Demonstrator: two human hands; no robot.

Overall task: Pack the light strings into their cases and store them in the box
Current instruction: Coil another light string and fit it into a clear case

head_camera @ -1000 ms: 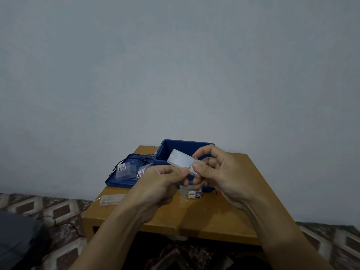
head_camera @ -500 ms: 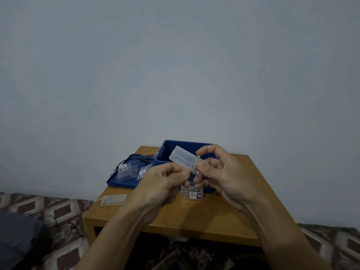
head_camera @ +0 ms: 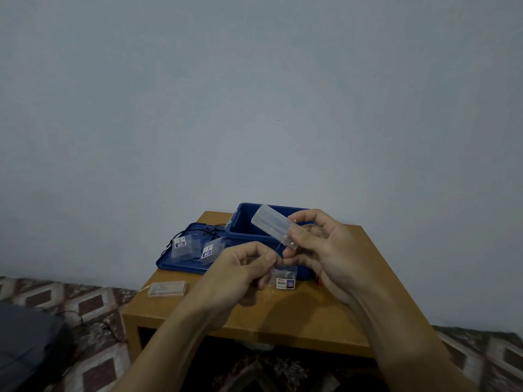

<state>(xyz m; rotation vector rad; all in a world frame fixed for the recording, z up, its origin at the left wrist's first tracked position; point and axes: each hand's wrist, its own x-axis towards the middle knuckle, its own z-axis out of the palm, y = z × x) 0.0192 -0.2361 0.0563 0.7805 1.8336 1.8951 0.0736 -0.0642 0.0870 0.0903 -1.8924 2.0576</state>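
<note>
My right hand pinches the lower end of a clear plastic battery case, tilted up to the left over the open blue box. A thin wire runs from that case down to my left hand, whose thumb and fingers pinch it. A small clear bag with a printed label lies on the table just below my hands. Two more labelled bags with black light strings rest on the blue lid. Another clear case lies near the table's left edge.
The low wooden table stands against a plain grey wall, on a patterned carpet. A dark cloth object lies on the floor at the far left. A small orange thing peeks out beside my right wrist.
My right hand has tipped the clear case more upright and lifted it slightly. My left hand has dropped a little lower and away from the case, drawing the thin wire.
</note>
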